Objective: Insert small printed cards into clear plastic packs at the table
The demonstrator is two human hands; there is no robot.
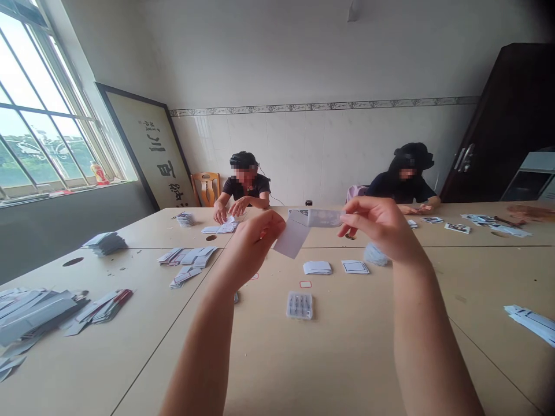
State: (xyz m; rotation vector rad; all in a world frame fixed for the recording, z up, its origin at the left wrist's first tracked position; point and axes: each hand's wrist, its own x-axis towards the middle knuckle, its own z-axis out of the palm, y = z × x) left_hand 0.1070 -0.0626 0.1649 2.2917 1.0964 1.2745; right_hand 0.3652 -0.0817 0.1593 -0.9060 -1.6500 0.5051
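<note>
Above the counter (269, 370), white card (292, 238) held up, see-through plastic strip (324, 218) against its upper right. Left hand (255, 241): grip pinched on card's left edge. Right hand (379, 222): grip pinched on strip's right end. Card stacks (317, 267), clear plastic box (299, 305) lie below. Two people (246, 188) sit across.

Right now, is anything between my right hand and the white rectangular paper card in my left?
Yes: a pale, translucent, flat strip, pinched in your right hand, spans the gap to the white rectangular paper card. Nothing else visible stands between them.
</note>
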